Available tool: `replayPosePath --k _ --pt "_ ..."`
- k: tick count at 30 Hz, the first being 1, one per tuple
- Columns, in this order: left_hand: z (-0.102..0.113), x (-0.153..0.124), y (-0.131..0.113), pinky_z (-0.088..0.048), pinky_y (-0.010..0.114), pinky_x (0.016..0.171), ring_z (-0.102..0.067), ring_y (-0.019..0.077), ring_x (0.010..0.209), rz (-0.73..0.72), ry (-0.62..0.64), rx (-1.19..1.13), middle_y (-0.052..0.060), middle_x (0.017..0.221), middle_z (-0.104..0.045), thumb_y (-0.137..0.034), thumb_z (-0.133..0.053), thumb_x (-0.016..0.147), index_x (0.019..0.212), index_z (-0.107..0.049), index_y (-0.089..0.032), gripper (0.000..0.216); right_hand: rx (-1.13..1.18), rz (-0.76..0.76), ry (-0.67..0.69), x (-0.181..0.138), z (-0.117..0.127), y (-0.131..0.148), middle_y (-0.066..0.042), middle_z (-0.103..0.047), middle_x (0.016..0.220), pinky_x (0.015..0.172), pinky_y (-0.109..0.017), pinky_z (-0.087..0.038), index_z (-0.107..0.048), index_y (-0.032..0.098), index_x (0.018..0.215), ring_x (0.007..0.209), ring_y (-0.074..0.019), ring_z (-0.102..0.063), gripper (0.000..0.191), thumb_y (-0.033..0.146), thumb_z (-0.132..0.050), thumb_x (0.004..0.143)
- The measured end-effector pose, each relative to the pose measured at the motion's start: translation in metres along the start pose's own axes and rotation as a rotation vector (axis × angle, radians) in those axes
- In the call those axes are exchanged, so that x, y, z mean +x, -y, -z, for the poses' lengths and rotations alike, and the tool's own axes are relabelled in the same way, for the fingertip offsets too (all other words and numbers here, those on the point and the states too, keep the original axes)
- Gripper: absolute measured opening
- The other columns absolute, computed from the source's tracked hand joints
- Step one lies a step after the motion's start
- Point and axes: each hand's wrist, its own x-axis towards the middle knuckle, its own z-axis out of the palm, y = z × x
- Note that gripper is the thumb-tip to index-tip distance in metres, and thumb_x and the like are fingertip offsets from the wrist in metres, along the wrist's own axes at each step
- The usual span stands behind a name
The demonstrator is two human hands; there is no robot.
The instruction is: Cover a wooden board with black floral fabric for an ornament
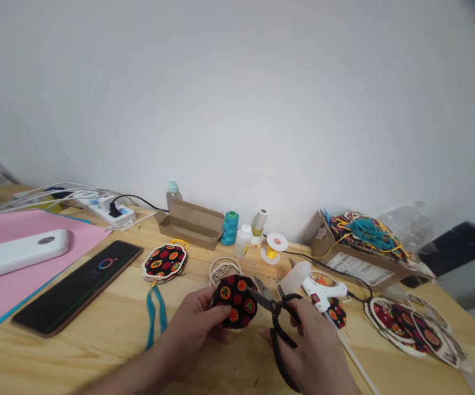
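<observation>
At far L of the frame, a long white rounded plastic device (18,255) lies on a pink sheet (87,240) w/ a blue edge; next, a big black-screened phone (76,296) lies at a slant. Then, L of centre, a scalloped black floral-print ornament w/ pale rim (164,262), teal ribbon (150,312) hanging off its lower end. Behind it, an open brown cardboard tray (190,233).

Lower centre: L hand (196,321), nearly closed, pinches a round black fabric disc w/ red-orange flower print (237,302), thumb on the face, other fingers behind. A teal thread cone (229,229) stands farther back, nr the wall.

Just R of the disc, black-handled metal scissors (276,310), blades slightly apart at its R edge; can't tell if they touch. R hand (311,340), half-curled, has hold of the handles.

Farther R, a white glue gun (322,291), a brown cardboard box w/ label (361,269) heaped w/ fabric pcs & yarn, & at lower R a spread of pale-rimmed patterned pcs (418,329).
</observation>
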Motion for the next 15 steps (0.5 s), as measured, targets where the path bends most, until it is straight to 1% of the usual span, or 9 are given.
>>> replayPosePath --k 4,7,11,15 --pt "0.001 -0.0003 -0.0013 -0.048 0.02 0.048 -0.066 0.0166 0.066 0.009 0.025 0.007 0.007 0.078 -0.074 -0.022 -0.067 0.071 0.089 -0.069 -0.012 0.02 0.004 -0.015 0.011 0.0003 0.0024 0.0006 -0.004 -0.057 0.069 0.05 -0.027 -0.041 -0.056 0.017 0.087 0.059 -0.0181 -0.054 0.033 0.044 -0.064 0.069" --pt "0.0014 -0.0002 -0.0032 -0.05 0.021 0.049 -0.066 0.0182 0.069 0.02 0.001 0.037 0.009 0.081 -0.074 -0.024 -0.068 0.07 0.087 -0.069 -0.012 0.021 0.014 0.009 0.015 0.0006 0.0017 0.0006 -0.005 -0.058 0.072 0.054 -0.027 -0.041 -0.058 0.018 0.087 0.066 -0.0194 -0.056 0.032 0.045 -0.062 0.07" --pt "0.0003 -0.0018 -0.0072 -0.05 0.022 0.049 -0.067 0.0201 0.071 0.037 -0.022 0.045 0.01 0.086 -0.074 -0.025 -0.069 0.068 0.091 -0.068 -0.013 0.027 0.001 0.039 0.031 0.0001 0.0011 0.0003 -0.006 -0.061 0.079 0.059 -0.027 -0.041 -0.058 0.017 0.09 0.07 -0.0193 -0.057 0.031 0.041 -0.062 0.072" --pt "-0.0006 -0.0044 -0.0088 -0.05 0.022 0.048 -0.067 0.0202 0.068 0.05 0.016 0.039 0.01 0.082 -0.074 -0.024 -0.068 0.069 0.094 -0.067 -0.012 0.028 -0.043 0.057 0.01 0.0003 0.005 -0.0011 -0.005 -0.061 0.075 0.057 -0.027 -0.038 -0.059 0.016 0.086 0.069 -0.019 -0.057 0.027 0.039 -0.061 0.073"
